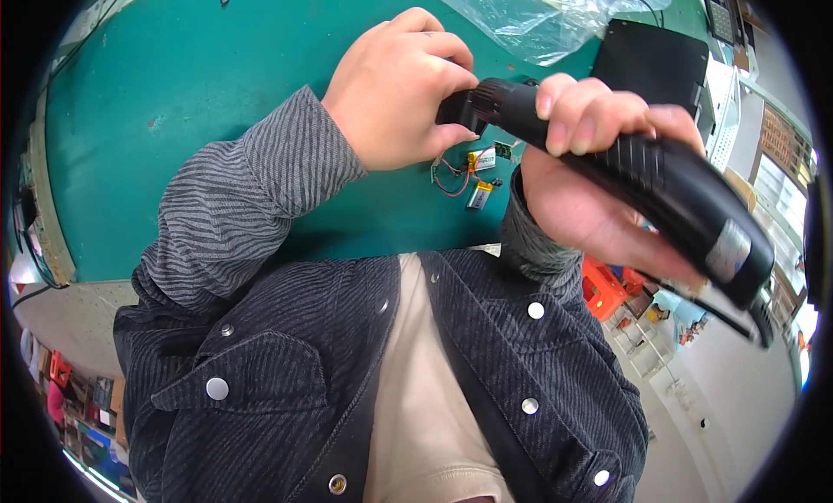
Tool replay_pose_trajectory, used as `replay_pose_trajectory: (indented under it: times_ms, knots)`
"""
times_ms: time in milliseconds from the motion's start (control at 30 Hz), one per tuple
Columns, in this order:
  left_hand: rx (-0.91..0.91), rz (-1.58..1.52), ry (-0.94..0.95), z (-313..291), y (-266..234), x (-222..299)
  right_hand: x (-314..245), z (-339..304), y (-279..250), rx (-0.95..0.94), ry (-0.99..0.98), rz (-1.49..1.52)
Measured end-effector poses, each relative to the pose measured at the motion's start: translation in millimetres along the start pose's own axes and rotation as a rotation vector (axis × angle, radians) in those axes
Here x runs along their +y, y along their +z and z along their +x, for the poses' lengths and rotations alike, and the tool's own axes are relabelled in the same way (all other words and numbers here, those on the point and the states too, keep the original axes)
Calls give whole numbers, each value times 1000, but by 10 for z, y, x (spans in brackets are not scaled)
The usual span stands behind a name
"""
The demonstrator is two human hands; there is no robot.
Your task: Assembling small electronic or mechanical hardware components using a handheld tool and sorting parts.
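My right hand (599,169) is wrapped round a thick black corded power tool (668,186), which slants from lower right to upper left. A pale label sits near its back end, and its ribbed front end (496,99) reaches my left hand (403,91). Between the thumb and fingers of that hand is a small black part (455,110), mostly hidden, close against the tool's tip. Just below, on the green work mat (217,95), lie two small silver-and-yellow battery cells (482,160) with red and black wires. A little green circuit board (502,150) is beside them.
A crumpled clear plastic bag (547,17) lies at the far edge, with a flat black panel (649,65) right of it. A tiny dark piece (225,0) rests far left on the mat. Below the table at right stands a red-orange plastic stool or bin (600,288).
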State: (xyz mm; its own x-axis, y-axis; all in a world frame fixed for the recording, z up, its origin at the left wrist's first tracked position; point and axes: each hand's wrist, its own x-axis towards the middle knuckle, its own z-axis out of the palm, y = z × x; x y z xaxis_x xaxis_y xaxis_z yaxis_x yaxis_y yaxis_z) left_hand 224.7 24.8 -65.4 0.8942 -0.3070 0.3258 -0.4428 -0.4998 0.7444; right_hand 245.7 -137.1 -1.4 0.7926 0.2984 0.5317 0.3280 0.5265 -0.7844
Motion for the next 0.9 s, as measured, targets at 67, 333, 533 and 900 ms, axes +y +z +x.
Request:
replay_pose_trajectory:
  times_ms: [67,333,533,900]
  knots:
    - [-2,26,8,-62,-13,-10,-20,-30,22,97,21,41]
    - [29,29,51,31,-21,34,-1655,-51,-689,425,-158,-243]
    - [9,9,107,91,-79,103,-1804,-116,-939,755,-254,-663]
    - [-90,-5,72,133,-47,174,-1384,44,-1244,751,-220,-593]
